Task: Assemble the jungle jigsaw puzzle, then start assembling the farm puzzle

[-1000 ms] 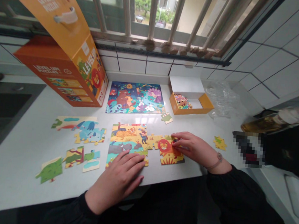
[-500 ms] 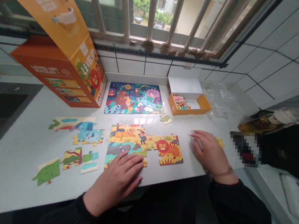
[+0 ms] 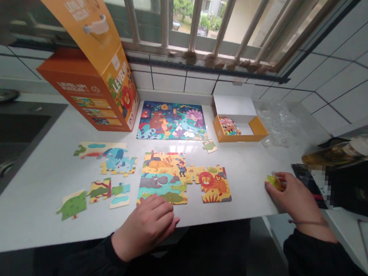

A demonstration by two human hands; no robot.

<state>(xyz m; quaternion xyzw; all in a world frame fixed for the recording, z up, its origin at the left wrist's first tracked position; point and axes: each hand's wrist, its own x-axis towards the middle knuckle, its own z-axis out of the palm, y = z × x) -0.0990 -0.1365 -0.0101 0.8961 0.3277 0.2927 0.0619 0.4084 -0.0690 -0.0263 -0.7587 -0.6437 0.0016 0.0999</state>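
Note:
On the right part of the counter, my right hand (image 3: 294, 195) pinches a yellow puzzle piece (image 3: 273, 182) between thumb and fingers. My left hand (image 3: 152, 222) rests at the front edge with its fingers curled in, and nothing shows in it. Just beyond its knuckles lies a joined puzzle section (image 3: 161, 181) with a leopard, a hippo and crocodiles. A narrow yellow strip links this to a lion section (image 3: 215, 185). Loose to the left are an elephant section (image 3: 118, 160), a tree piece (image 3: 101, 189), a pale piece with blue (image 3: 121, 196) and a green piece (image 3: 73, 203).
Behind lies a finished dark-blue animal puzzle (image 3: 174, 122), with a small green piece (image 3: 210, 146) before it. An open orange box (image 3: 239, 136) holds more pieces, beside clear plastic wrapping (image 3: 280, 124). A tall orange puzzle box (image 3: 91, 96) stands back left, near a sink (image 3: 13, 154).
My right hand has moved right and closed on the yellow piece. My left hand has drawn back slightly from the puzzle, and its fingers have curled. The view has shifted a little.

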